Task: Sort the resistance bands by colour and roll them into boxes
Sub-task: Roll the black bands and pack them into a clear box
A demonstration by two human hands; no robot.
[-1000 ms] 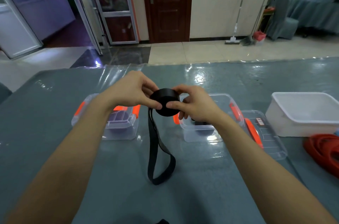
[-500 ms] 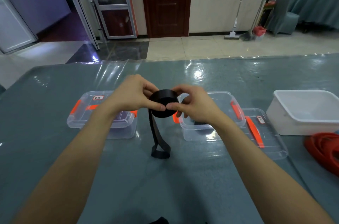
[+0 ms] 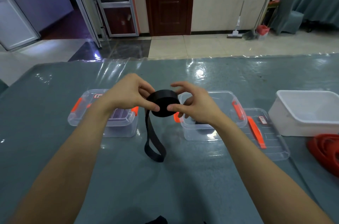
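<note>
Over table (image 3: 174, 187), black band (image 3: 164, 102) between hands (image 3: 128, 93) (image 3: 197, 107)

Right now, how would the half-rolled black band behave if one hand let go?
Likely floppy: the black band hangs a limp tail onto the table. Its coil would probably spring loose, since left hand and right hand pinch it.

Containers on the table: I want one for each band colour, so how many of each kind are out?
Clear boxes: 2
Loose clear lid: 1
White tub: 1
Total: 4
</note>
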